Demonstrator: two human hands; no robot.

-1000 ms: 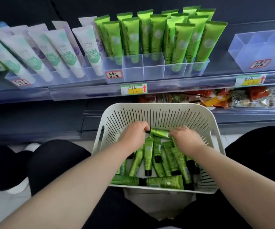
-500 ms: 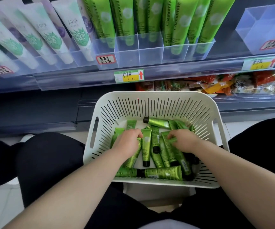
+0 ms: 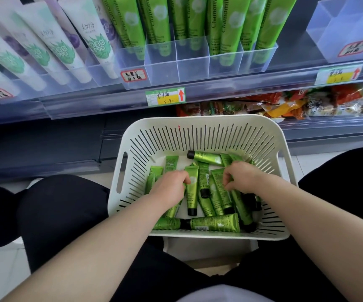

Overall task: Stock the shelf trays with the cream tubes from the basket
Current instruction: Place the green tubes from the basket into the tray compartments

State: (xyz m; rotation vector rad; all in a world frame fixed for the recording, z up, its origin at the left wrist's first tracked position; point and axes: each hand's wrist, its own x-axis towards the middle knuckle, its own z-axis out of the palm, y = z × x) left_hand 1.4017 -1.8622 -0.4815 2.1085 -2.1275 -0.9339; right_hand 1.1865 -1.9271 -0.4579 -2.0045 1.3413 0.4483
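A: Head view. Where are the cream tubes (image 3: 216,224)?
B: Loose in the basket (image 3: 198,125), beneath both grips.
A: And the grips?
B: The left grip (image 3: 171,184) is curled round cream tubes. The right grip (image 3: 241,179) is curled too, but I cannot tell whether it holds any.

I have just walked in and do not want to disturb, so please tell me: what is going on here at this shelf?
A person sits or crouches before a store shelf with a white slotted basket between the knees. Both hands are down in it: the left hand and the right hand curl their fingers round small green cream tubes. No tube is lifted out. Above, the clear shelf tray holds tall green Chamomile tubes.
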